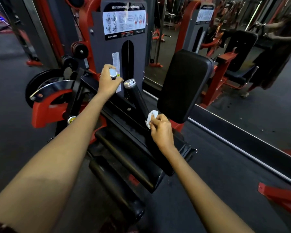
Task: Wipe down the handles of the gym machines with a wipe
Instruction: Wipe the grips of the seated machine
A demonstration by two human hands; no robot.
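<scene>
R hand (160, 130) pinches wipe (151, 117) at handle (136, 96) base; L hand (107, 81) grips other handle (113, 74).

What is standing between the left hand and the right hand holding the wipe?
In the head view, the free black handle with its silver end cap rises between the left hand and the right hand, whose wipe touches its base.

L hand (107, 81) fingers curled, gripping, R hand (160, 130) pinching, both arms extended fwd
</scene>
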